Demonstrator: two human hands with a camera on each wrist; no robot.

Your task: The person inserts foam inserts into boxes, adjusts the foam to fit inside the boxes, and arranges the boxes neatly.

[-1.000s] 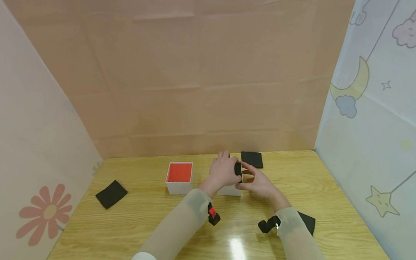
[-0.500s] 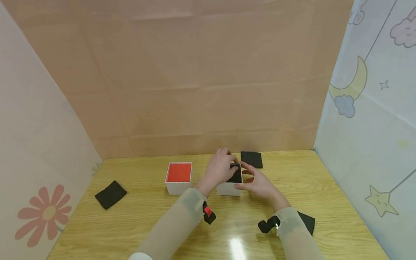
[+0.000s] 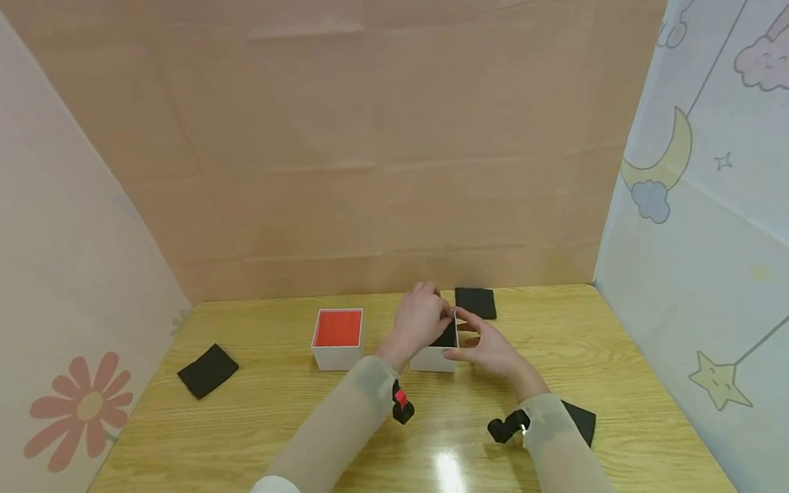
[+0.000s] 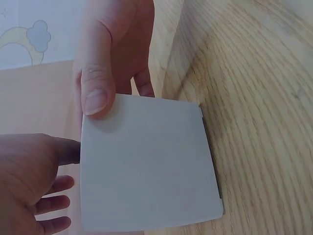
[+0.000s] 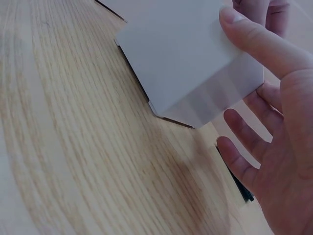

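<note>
A white square box [image 3: 434, 361] with a black piece [image 3: 447, 336] inside it stands on the wooden table in the head view. My right hand [image 3: 494, 351] grips the box at its near right corner. In the right wrist view its thumb [image 5: 249, 36] lies on one wall, with fingers around the adjoining side. My left hand [image 3: 420, 321] reaches over the box from the left, thumb and fingertips at the black piece by the far right rim. In the left wrist view that hand [image 4: 24, 171] has its lower fingers loose, and the box wall hides the tip of the digit reaching inside.
Left of it stands a second white box [image 3: 340, 361] with a red top surface [image 3: 339, 328]. Black square pieces lie on the table: one behind [image 3: 476, 302], one at the left [image 3: 208, 370], one partly under the right forearm [image 3: 582, 423]. Walls of hanging sheet surround the table.
The black piece, tilted upright in my left hand a second ago, now lies down inside the box. My left hand drew slightly left, then returned toward the rim. The right hand stays put.
</note>
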